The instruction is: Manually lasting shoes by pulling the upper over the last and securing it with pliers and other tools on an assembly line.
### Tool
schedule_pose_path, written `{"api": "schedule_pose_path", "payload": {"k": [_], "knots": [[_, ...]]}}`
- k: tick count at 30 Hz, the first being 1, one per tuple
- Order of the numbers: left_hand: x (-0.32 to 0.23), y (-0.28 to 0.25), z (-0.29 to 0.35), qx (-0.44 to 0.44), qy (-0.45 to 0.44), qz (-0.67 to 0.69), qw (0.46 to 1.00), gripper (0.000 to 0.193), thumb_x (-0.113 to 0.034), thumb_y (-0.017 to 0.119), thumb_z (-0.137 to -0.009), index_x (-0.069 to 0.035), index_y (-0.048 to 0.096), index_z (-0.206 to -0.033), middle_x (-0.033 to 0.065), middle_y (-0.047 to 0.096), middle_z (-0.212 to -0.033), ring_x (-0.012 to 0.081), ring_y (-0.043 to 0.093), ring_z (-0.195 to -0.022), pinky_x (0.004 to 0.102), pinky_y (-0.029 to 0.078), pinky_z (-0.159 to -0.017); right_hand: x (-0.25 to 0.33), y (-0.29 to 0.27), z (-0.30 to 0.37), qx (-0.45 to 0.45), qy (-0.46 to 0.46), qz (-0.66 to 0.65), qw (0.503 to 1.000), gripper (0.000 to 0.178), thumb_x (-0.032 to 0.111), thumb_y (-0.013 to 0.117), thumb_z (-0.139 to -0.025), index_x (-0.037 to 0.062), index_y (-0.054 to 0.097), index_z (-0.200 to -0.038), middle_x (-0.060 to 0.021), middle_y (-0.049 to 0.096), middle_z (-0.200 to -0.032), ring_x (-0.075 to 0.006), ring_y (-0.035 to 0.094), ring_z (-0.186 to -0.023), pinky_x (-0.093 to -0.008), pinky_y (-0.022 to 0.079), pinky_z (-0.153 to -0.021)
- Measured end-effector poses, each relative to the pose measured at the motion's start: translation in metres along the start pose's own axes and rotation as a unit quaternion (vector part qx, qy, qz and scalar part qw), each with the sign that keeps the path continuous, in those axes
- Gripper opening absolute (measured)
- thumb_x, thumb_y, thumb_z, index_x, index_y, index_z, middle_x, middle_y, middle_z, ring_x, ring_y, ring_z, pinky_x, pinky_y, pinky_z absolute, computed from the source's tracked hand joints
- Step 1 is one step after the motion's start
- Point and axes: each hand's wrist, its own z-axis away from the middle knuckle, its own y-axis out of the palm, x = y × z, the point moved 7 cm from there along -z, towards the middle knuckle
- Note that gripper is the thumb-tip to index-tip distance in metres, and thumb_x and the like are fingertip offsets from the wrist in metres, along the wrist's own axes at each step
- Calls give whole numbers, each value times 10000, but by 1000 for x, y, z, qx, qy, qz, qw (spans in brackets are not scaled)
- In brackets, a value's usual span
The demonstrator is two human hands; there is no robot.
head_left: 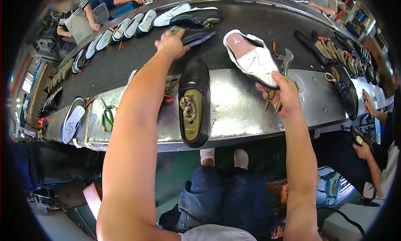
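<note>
1. Black shoe [195,80], with a green form [196,127] inside, rests opening upward on the near edge of the desk [242,103], seen from the head.
2. Left hand [171,45] is beyond the black shoe, slightly left, touching one end of a dark shoe [200,37]; blur leaves me unable to tell whether it grips or has let go.
3. Right hand [288,92], right of the black shoe, grasps a white-bottomed shoe [252,57] together with a metal tool [286,59].
4. Left of the black shoe lie green-handled scissors [107,119].
</note>
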Motion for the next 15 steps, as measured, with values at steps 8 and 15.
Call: {"api": "schedule_pose_path", "payload": {"k": [8,15], "knots": [[-5,-48,85,-49,69,317,945,726,-467,625,-919,-50,404,-1469,185,392,-1518,368,357,-1405,473,312,-1137,2,18,80,141,-94,-103,980,512,239,480,-975,-51,418,-1392,-188,630,-1246,-329,671,-1030,-360,540,-685],[-125,-107,329,-39,117,866,484,516,-319,715,-908,-96,503,-1322,82,619,-1180,188,615,-1050,393,504,-950,-28,5,238,109,31,-85,990,730,86,654,-717,-54,399,-1387,-183,607,-1245,-334,647,-1086,-415,586,-730]]}}
